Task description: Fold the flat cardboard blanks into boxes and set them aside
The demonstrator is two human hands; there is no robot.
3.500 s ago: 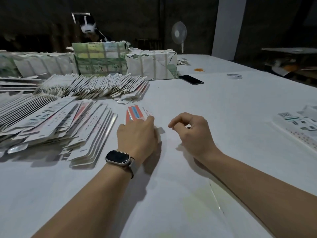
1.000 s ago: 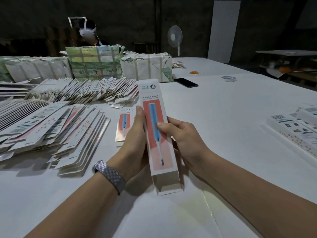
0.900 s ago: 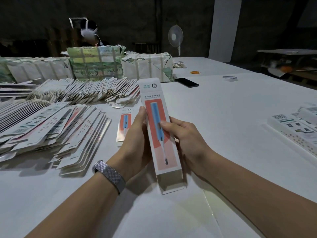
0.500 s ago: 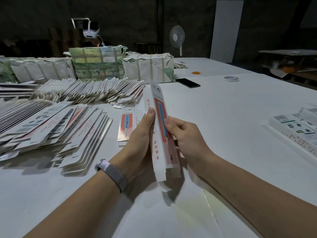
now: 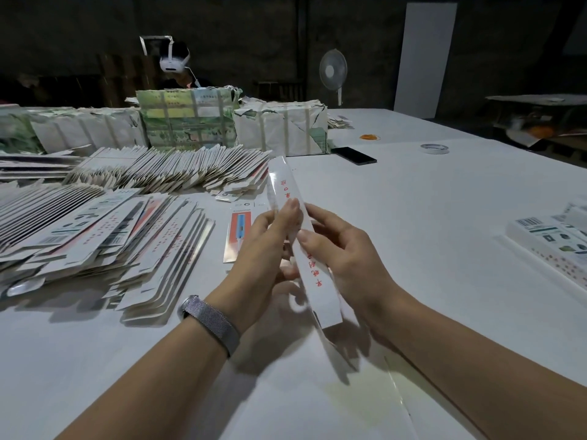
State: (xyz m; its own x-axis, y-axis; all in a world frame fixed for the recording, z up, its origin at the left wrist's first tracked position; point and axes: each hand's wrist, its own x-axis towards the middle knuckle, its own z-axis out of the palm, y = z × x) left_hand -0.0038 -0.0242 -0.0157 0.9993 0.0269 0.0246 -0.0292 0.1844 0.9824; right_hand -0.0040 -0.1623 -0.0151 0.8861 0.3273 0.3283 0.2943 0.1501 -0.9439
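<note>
Blank (image 5: 297,217) turned edge-up; left hand (image 5: 270,246), right hand (image 5: 346,252) both clamped on it.

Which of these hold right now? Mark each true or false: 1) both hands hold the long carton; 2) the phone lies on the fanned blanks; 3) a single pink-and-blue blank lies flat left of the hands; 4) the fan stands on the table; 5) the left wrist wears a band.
1) True: the left hand and right hand both grip the long carton, held above the table.
2) False: the phone lies on bare table, right of the fanned blanks.
3) True: the single blank lies flat there.
4) False: the fan stands beyond the table's far edge.
5) True: the band is there.
</note>
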